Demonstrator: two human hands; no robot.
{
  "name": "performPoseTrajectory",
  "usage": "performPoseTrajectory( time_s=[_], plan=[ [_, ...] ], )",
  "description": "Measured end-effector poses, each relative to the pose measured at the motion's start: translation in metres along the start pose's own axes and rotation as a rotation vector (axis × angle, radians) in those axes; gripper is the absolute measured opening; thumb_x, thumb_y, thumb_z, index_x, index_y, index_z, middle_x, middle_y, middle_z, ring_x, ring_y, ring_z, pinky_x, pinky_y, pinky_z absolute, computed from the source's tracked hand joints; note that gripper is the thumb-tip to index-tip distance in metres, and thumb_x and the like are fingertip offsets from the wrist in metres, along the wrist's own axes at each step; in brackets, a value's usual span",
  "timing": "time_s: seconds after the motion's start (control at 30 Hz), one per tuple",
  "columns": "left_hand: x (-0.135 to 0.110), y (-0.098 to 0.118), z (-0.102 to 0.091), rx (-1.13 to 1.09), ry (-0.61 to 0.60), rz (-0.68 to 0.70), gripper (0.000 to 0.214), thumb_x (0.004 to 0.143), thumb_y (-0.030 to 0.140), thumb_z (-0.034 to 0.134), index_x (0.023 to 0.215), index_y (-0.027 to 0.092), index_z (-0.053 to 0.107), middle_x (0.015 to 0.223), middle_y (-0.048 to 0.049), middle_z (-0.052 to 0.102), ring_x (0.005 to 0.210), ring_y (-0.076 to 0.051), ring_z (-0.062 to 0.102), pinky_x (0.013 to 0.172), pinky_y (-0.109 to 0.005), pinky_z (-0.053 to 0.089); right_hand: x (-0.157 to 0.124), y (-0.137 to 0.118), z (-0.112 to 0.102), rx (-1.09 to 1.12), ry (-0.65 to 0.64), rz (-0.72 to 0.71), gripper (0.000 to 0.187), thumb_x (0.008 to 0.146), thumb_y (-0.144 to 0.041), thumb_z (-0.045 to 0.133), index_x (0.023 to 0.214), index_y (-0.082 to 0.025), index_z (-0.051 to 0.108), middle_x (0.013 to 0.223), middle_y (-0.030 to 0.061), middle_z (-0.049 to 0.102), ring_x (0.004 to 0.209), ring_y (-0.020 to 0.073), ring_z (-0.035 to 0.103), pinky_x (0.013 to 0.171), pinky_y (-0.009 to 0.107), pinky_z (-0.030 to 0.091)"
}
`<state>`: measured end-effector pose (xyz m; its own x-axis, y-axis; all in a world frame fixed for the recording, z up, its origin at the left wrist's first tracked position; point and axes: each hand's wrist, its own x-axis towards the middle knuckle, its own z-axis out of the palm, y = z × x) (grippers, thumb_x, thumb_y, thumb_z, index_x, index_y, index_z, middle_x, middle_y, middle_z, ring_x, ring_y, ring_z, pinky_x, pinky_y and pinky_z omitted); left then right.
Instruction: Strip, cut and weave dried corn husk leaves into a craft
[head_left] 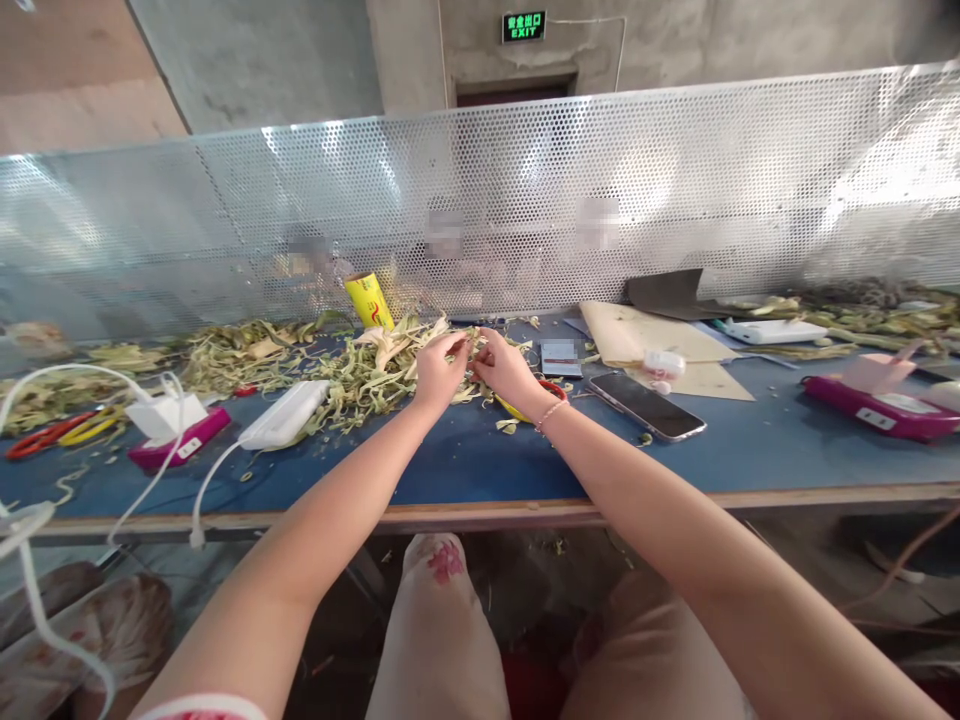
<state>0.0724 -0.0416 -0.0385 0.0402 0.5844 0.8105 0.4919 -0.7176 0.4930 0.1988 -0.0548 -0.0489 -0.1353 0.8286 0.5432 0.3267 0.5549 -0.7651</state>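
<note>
Foliage (360, 380) lies beside curled left fingers (454, 345) and right fingers (486, 352), their grip unclear.

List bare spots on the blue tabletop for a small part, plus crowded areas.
Bare: the tabletop strip along the near edge between the left forearm and right forearm; also between the phone and the right-hand magenta device. Crowded: the dried plant pile around and left of the left hand; beige sheets behind the phone.
</note>
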Motion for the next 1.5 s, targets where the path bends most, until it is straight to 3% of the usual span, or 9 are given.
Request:
performPoseTrajectory(
  time_s=[0.27, 0.57, 1.13, 1.33, 1.5],
  plan=[
    [-0.001, 0.003, 0.000, -0.015, 0.025, -0.044, 0.021, 0.075, 0.028, 0.057, 0.089, 0.015, 0.065, 0.089, -0.0085, 0.069, 0.077, -0.016, 0.064, 0.075, -0.030, 0.051, -0.003, -0.006, 0.000, 0.028, 0.011, -0.028, 0.045, 0.072, -0.014, 0.053, 0.113, -0.017, 0.035, 0.065, -0.0062, 0.051, 0.056, 0.0118, 0.059, 0.057, 0.023, 0.045],
    [-0.001, 0.005, -0.001, 0.017, 0.021, 0.000, 0.022, 0.075, 0.032, 0.057, 0.089, 0.016, 0.064, 0.087, -0.0078, 0.068, 0.076, -0.015, 0.063, 0.075, -0.030, 0.050, -0.004, -0.009, -0.001, 0.007, 0.001, -0.032, 0.043, 0.071, -0.013, 0.053, 0.112, -0.019, 0.038, 0.064, -0.0057, 0.053, 0.057, 0.0115, 0.058, 0.059, 0.023, 0.044],
    [-0.001, 0.007, 0.001, 0.069, -0.008, 0.104, 0.007, 0.073, 0.020, 0.056, 0.078, 0.018, 0.059, 0.076, -0.0033, 0.062, 0.072, -0.013, 0.059, 0.071, -0.026, 0.049, -0.007, -0.017, -0.002, -0.080, 0.011, -0.051, 0.042, 0.066, -0.004, 0.047, 0.106, -0.018, 0.045, 0.064, -0.0031, 0.059, 0.060, 0.0120, 0.058, 0.063, 0.024, 0.046],
    [0.000, 0.006, 0.000, 0.010, 0.013, 0.017, 0.011, 0.073, 0.023, 0.057, 0.083, 0.019, 0.058, 0.079, -0.0034, 0.064, 0.072, -0.013, 0.060, 0.071, -0.026, 0.049, -0.001, -0.007, 0.000, 0.034, 0.069, -0.004, 0.046, 0.069, -0.014, 0.054, 0.113, -0.019, 0.040, 0.065, -0.0047, 0.057, 0.058, 0.0124, 0.059, 0.061, 0.026, 0.048],
    [0.002, 0.001, 0.000, -0.071, 0.059, -0.074, 0.016, 0.073, 0.030, 0.059, 0.085, 0.019, 0.058, 0.078, -0.0033, 0.064, 0.074, -0.014, 0.061, 0.071, -0.027, 0.050, 0.001, -0.008, 0.000, 0.098, 0.084, 0.066, 0.039, 0.069, -0.019, 0.060, 0.105, -0.019, 0.044, 0.064, -0.0057, 0.055, 0.056, 0.0123, 0.061, 0.058, 0.024, 0.048]
  ],
)
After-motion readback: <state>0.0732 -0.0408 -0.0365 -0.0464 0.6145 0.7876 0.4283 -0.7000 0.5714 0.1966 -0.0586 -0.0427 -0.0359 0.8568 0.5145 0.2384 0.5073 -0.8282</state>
